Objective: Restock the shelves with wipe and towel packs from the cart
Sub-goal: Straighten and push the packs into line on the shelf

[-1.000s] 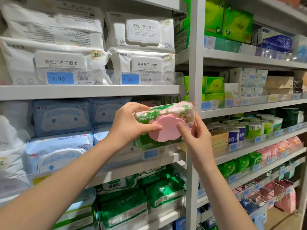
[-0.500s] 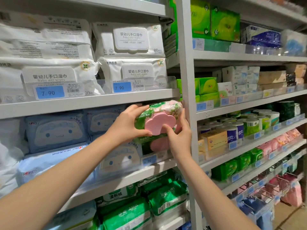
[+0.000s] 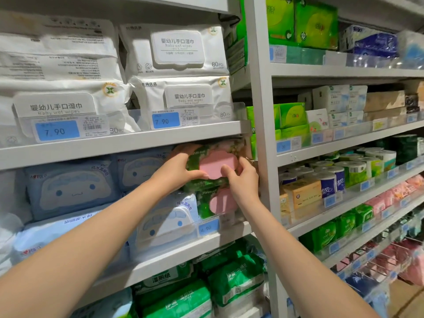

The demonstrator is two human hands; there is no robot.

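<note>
Left grip [image 3: 181,172] and right grip [image 3: 244,180] clamped on either side of a green wipe pack [image 3: 216,161] with pink lid, held between them, matching pack [image 3: 221,201] just below, shelf edge [image 3: 124,143] just above, blue wipe packs [image 3: 71,189] beyond the left grip

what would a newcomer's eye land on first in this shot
Both hands meet mid-frame: the left hand and right hand grip a green floral wipe pack with a pink lid, just under the upper shelf and above a matching pack. Higher up, big white baby wipe packs sit behind blue 7.90 price tags.
</note>
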